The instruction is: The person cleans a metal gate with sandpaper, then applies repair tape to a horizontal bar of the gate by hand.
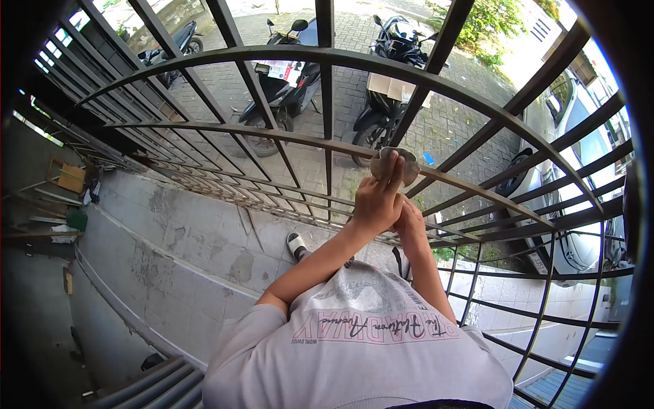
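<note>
Two outstretched fingers of my left hand (pixel 378 204) lie over a curved grey-brown sheet (pixel 407 170), its other fingers curled in. The sheet sits at the middle horizontal rail (pixel 313 141) of a dark metal gate, overlapping the rail in this view. Just below and to the right, my right hand (pixel 410 219) is closed close against the left one. Its fingers are partly hidden, and I cannot tell what they hold.
Vertical bars and a curved upper rail (pixel 272 54) stand before me. Beyond them are parked motorcycles (pixel 289 88) and a silver car (pixel 572 225). A sandalled foot (pixel 296 244) stands on the tiled floor (pixel 177 225). Boards and boxes (pixel 70 177) lean at left.
</note>
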`<state>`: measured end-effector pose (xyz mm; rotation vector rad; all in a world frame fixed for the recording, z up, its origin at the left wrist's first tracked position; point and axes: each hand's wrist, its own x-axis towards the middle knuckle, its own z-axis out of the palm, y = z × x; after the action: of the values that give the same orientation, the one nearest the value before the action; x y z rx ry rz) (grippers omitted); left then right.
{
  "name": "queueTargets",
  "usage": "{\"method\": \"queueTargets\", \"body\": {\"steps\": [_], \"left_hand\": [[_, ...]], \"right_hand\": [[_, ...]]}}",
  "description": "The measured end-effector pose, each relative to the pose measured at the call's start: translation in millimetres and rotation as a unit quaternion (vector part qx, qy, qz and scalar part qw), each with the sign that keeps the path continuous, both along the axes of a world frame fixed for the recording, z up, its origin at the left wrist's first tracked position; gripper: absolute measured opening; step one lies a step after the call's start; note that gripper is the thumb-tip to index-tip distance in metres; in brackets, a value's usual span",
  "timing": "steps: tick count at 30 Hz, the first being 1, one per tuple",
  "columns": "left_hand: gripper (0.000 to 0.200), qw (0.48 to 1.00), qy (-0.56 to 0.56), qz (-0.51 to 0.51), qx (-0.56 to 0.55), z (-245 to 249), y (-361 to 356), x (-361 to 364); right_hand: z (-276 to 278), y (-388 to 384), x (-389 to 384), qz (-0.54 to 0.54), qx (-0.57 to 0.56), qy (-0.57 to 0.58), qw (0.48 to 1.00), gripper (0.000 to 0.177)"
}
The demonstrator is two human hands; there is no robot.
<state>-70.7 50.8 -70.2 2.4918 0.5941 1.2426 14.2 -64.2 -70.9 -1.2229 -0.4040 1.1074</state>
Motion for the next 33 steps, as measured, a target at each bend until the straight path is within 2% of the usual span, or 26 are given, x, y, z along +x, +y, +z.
{"method": "queueTargets", "body": {"steps": [1, 4, 5, 7, 9, 11, 13, 14, 17, 19, 20, 21, 23, 25, 26, 29, 30, 31, 33], "left_hand": [[0.087, 1.0, 0.013, -0.005, 0.006, 2, 0, -1], [0.085, 0.993, -0.037, 0.097, -0.052, 6, 23, -28], [0.084, 0.992, -0.015, 0.125, 0.004, 6, 35, -33], [0.082, 0.98, -0.145, 0.059, -0.124, 13, 14, -11], [0.081, 1.0, -0.009, -0.01, -0.007, 18, -3, -2], [0.08, 0.999, -0.021, -0.01, -0.038, 17, -6, -2], [0.078, 0.999, -0.022, 0.011, -0.03, 22, 13, -22], [0.076, 0.994, -0.083, 0.033, -0.061, 20, 24, -30], [0.075, 0.988, -0.131, 0.074, 0.025, 12, 41, -27], [0.075, 0.991, -0.073, -0.052, -0.096, 13, 13, -15], [0.076, 0.989, -0.119, -0.054, -0.068, 18, 1, -3], [0.077, 0.986, -0.103, -0.076, -0.111, 19, -4, -2], [0.077, 0.998, -0.025, -0.046, 0.029, 12, 17, -15], [0.075, 0.996, -0.075, 0.042, -0.009, 11, 31, -34], [0.075, 0.99, -0.076, 0.079, -0.094, 10, 39, -45], [0.076, 0.986, -0.131, 0.066, -0.081, 9, 30, -25], [0.077, 0.993, -0.11, 0.019, -0.026, 8, 25, -17], [0.078, 0.997, -0.052, -0.028, -0.058, 3, 15, -15], [0.076, 0.999, -0.026, -0.016, 0.013, -3, 25, -20]], "right_hand": [[2, 0, -1, 0.001, -0.001, 0.0, 1.0, 0.048], [13, 1, 3, 0.05, 0.014, -0.028, 0.998, 0.047], [14, -1, 3, 0.052, 0.009, -0.031, 0.998, 0.048], [11, -4, 1, 0.053, 0.001, -0.03, 0.998, 0.048], [7, 0, -3, -0.01, 0.006, -0.052, 0.999, 0.048], [26, 10, -8, -0.048, 0.004, -0.03, 0.998, 0.048], [31, 16, 0, 0.02, 0.019, -0.131, 0.991, 0.047], [47, 21, -2, 0.049, 0.059, -0.109, 0.991, 0.044], [43, 36, 0, 0.007, 0.041, -0.124, 0.991, 0.043], [39, 39, -1, -0.013, 0.058, -0.136, 0.989, 0.04], [39, 38, -3, -0.056, 0.063, -0.12, 0.989, 0.039], [39, 37, -4, -0.098, 0.067, -0.102, 0.988, 0.038], [42, 34, 1, -0.093, 0.062, -0.12, 0.987, 0.036], [40, 31, 9, 0.034, 0.057, -0.153, 0.986, 0.034], [45, 34, 2, 0.045, 0.069, -0.16, 0.984, 0.033], [48, 39, -11, 0.059, 0.094, -0.11, 0.988, 0.033], [43, 41, -18, 0.005, 0.063, -0.118, 0.991, 0.032], [34, 43, -18, 0.006, 0.065, -0.117, 0.991, 0.032], [17, 41, -11, -0.02, 0.057, -0.087, 0.994, 0.031]]}}
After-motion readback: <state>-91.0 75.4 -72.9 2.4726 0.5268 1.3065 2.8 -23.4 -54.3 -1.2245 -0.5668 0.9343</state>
